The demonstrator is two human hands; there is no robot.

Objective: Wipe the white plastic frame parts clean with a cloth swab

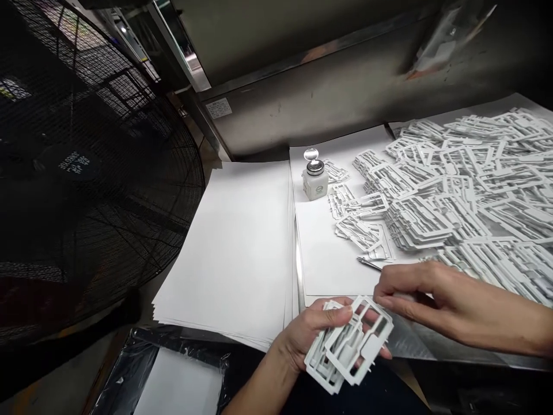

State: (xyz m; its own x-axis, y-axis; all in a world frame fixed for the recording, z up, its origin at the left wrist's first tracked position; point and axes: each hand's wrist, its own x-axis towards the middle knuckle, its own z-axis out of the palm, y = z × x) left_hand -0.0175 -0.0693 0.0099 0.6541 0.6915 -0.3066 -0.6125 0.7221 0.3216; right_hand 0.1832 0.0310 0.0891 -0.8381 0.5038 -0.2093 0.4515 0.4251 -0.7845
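My left hand [319, 325] is closed on a small stack of white plastic frames [358, 346], its thumb pressing on top. The frames have thin inner bars and are fanned slightly apart, at the table's front edge. Just to their right, my right hand [425, 297] is curled with thumb and forefinger together. A pale bit of something shows within its fingers, too hidden to name. Beyond the right hand, a thin metal tool, perhaps tweezers [368, 263], lies on the white paper, partly covered by the hand.
Piles of similar white plastic frames [449, 167] cover the table's right side. A small white bottle [315, 183] with its metal lid raised stands behind. Large white paper sheets [242, 242] lie at left, beside a big black fan [86, 167]. A metal wall [328, 104] closes the back.
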